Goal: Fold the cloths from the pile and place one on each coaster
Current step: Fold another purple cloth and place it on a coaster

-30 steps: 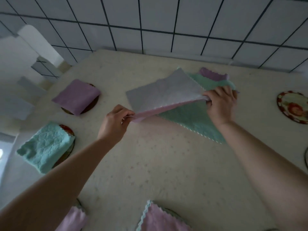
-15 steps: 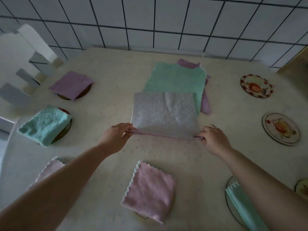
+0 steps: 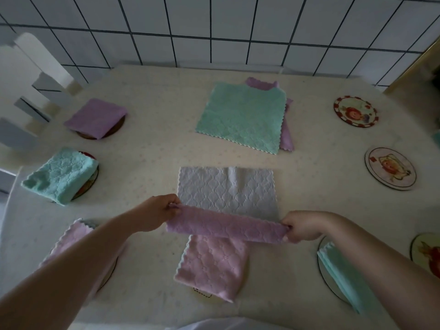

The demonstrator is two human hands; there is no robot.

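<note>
**Two hands lift the near edge of a grey-and-pink cloth over a bench**

A view from above shows a cream bench (image 3: 147, 163) set against a white tiled wall (image 3: 214, 27). Near the middle, the left hand (image 3: 156, 214) and the right hand (image 3: 301, 226) are set well apart, each pinching one near corner of a cloth (image 3: 226, 189). The cloth's grey face lies flat on the bench, reaching away from the hands; its near edge is raised and rolled over between them, showing a pink underside. Both hands are curled tight on the fabric.

Beyond the cloth, toward the wall, lies the pile (image 3: 242, 115): a green cloth spread flat on top, with a purple one showing at its far and right edges.

On the left, a folded purple cloth (image 3: 95, 117) rests on a dark coaster, and nearer, a folded green cloth (image 3: 60, 173) rests on another. At the near left, a folded pink cloth (image 3: 71, 241) is partly hidden by the left forearm. Just nearer than the hands, a folded pink cloth (image 3: 212, 263) lies on the bench, covering most of a coaster. At the near right, a green cloth (image 3: 342, 275) lies on a round coaster.

On the right, two bare round coasters with pictures sit apart: one far (image 3: 356, 111), one nearer (image 3: 390, 168). Another picture coaster (image 3: 426, 251) shows at the right edge.
</note>
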